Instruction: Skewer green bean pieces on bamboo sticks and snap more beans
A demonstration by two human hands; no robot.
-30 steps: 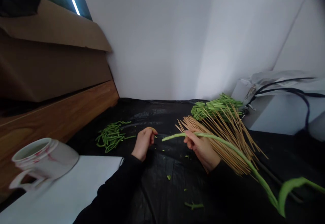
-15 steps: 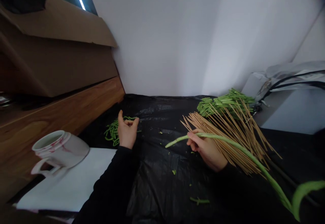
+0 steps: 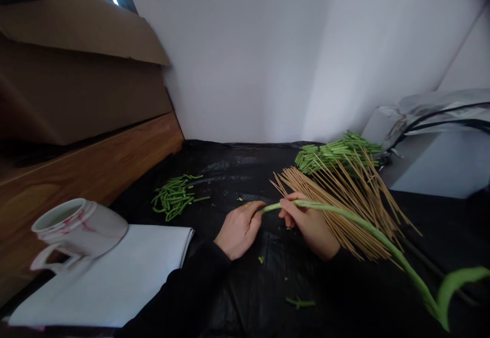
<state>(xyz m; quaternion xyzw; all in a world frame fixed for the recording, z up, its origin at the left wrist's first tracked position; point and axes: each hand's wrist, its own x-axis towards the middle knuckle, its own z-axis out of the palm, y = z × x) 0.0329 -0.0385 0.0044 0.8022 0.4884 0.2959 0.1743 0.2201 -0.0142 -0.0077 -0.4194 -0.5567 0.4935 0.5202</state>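
Note:
A long green bean (image 3: 360, 219) curves from the middle of the view down to the lower right. My right hand (image 3: 308, 224) pinches it a little behind its tip. At the tip itself, my left hand (image 3: 240, 229) has thumb and fingers closed on the bean's end. Beneath and beside my right hand lies a spread of thin wooden sticks (image 3: 344, 202). Behind the sticks is a pile of cut green bean pieces (image 3: 337, 153). To the left of my left hand sits a smaller heap of short, darker bean pieces (image 3: 174, 195).
Black plastic sheeting (image 3: 237, 167) covers the table. A white mug (image 3: 86, 228) lies tilted on a white folded sheet (image 3: 115, 282) at left. A cardboard box (image 3: 92, 85) stands behind on a wooden ledge. A pale box with cables (image 3: 432, 164) is at right. Small scraps (image 3: 300, 303) lie in front.
My left hand has come right and nearer from over the small heap, and has closed on the bean's tip. My right hand keeps its hold on the bean.

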